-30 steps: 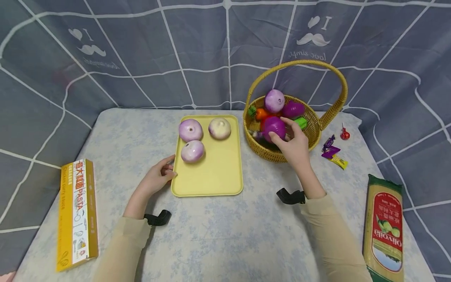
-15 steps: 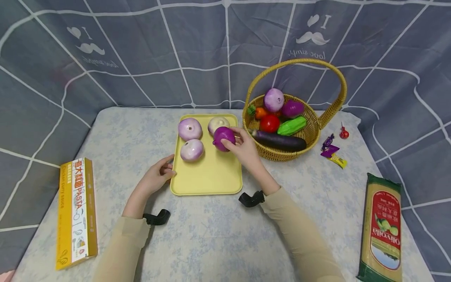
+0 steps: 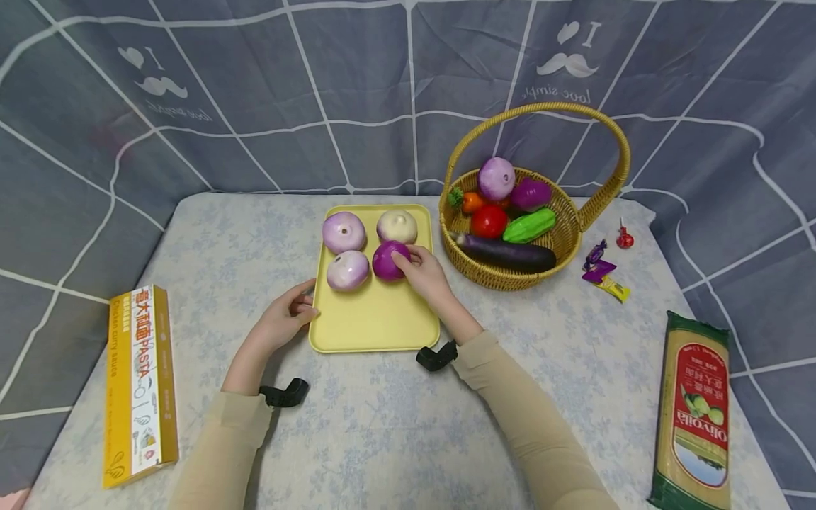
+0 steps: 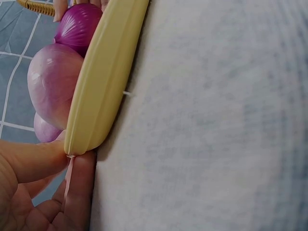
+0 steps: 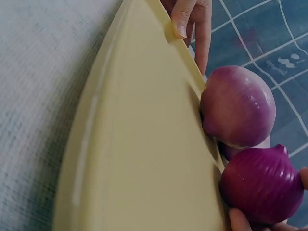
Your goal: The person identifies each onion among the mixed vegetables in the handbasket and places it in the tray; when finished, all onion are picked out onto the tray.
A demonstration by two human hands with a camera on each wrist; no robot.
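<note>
A yellow tray point(image 3: 374, 330) lies on the table, and my left hand point(image 3: 287, 316) pinches its left edge, thumb on the rim and fingers outside it. In my right hand point(image 3: 428, 272) is a dark purple onion point(image 3: 389, 261), gripped between thumb and fingers over the tray's middle. Two paler onions, a back one point(image 3: 343, 232) and a front one point(image 3: 348, 270), sit at the tray's left side. A whitish onion point(image 3: 397, 227) stands at the back right, just behind the purple one. The right wrist view shows the purple onion point(image 5: 260, 185) low and close to the tray surface.
Right of the tray stands a wicker basket point(image 3: 487, 276) with a tall handle, holding an eggplant point(image 3: 506, 253), a tomato point(image 3: 489, 222) and other vegetables. Wrapped candies point(image 3: 599, 271) lie beyond it. A pasta box point(image 3: 142, 386) is far left, a pasta bag point(image 3: 695, 411) far right.
My right hand has carried the purple onion from the basket leftward to the tray, then lowered it beside the front pale onion. My left hand has stayed at the tray's edge.
</note>
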